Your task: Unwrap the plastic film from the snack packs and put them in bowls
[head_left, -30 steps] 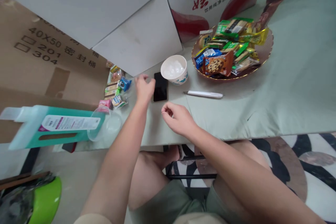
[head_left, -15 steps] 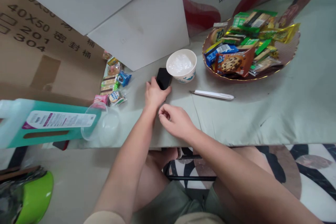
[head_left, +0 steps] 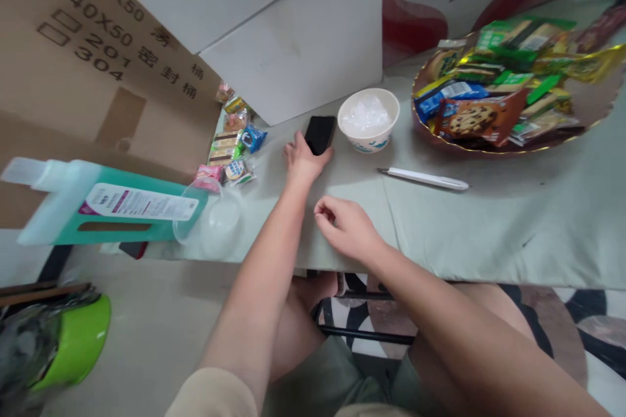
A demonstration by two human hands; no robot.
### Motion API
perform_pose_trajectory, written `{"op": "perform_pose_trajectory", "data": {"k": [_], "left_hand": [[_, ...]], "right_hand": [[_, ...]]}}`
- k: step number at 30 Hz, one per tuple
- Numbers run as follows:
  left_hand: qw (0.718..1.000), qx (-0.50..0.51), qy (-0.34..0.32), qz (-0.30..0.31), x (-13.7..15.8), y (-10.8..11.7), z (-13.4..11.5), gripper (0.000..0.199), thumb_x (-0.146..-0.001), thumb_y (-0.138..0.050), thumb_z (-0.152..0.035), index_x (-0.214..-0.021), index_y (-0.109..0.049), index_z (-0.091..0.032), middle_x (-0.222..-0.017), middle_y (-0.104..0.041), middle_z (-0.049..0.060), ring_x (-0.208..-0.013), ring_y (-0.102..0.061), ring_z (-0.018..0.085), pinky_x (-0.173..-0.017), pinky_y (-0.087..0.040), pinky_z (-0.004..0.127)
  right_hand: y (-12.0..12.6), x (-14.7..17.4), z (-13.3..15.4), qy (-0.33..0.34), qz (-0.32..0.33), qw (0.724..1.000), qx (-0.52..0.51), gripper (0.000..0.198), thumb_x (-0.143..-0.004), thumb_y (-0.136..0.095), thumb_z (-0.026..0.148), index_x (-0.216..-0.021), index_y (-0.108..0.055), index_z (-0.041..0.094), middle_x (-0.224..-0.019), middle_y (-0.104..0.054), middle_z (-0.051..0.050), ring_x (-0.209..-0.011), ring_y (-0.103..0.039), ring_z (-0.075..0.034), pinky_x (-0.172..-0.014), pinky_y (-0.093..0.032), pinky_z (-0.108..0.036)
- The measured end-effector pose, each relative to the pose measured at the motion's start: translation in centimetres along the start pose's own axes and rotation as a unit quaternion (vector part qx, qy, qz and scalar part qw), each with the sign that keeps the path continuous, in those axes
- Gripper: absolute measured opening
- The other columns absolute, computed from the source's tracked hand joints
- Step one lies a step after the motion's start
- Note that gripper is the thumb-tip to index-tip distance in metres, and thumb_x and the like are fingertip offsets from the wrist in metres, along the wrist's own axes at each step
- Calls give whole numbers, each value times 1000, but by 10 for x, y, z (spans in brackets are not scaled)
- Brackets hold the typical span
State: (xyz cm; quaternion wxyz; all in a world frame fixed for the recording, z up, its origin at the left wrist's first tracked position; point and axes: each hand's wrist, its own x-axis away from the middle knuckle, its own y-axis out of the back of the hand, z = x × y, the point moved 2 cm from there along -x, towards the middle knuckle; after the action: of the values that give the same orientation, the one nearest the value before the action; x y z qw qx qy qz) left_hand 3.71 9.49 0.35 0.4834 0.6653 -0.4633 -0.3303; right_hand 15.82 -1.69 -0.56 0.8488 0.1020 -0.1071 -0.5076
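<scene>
My left hand (head_left: 304, 159) grips the lower end of a black phone (head_left: 321, 133), thumb on the right edge and fingers on the left. The phone lies dark side up on the cloth-covered table, just left of a paper bowl (head_left: 369, 140) with clear crumpled plastic in it. My right hand (head_left: 346, 225) rests nearer the table's front edge with its fingers loosely curled. Nothing shows inside that hand. A white utility knife (head_left: 425, 179) lies to the right, apart from both hands, its tip pointing left.
A scalloped dish (head_left: 528, 151) heaped with wrapped snacks stands at right. Behind are a white box (head_left: 313, 52) and a red-and-white carton (head_left: 405, 32). At left are a brown carton (head_left: 161, 137), a green jug (head_left: 117, 202), a clear plastic cup (head_left: 220, 218) and small snack packets (head_left: 225, 146).
The view has swung left, so most things sit farther right. The phone and my left hand have slid slightly left, away from the bowl. My right hand stays curled.
</scene>
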Motion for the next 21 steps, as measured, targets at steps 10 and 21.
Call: {"op": "perform_pose_trajectory", "data": {"k": [10, 21], "left_hand": [[847, 518, 111, -34, 78, 24, 101, 14, -85, -59, -26, -72, -56, -21, -70, -61, 0, -72, -62, 14, -74, -50, 27], [704, 692, 109, -120, 70, 52, 137, 29, -83, -53, -18, -58, -38, -21, -56, -34, -5, -56, -34, 10, -57, -29, 26]], "right_hand": [[-9, 14, -5, 22, -12, 995, 96, 18, -88, -48, 34, -84, -61, 22, -73, -67, -3, -65, -59, -18, -63, -42, -31], [-90, -110, 45, 201, -7, 937, 284, 42, -81, -57, 23, -122, -63, 18, -122, -67, -17, -113, -64, -30, -93, -53, -44]]}}
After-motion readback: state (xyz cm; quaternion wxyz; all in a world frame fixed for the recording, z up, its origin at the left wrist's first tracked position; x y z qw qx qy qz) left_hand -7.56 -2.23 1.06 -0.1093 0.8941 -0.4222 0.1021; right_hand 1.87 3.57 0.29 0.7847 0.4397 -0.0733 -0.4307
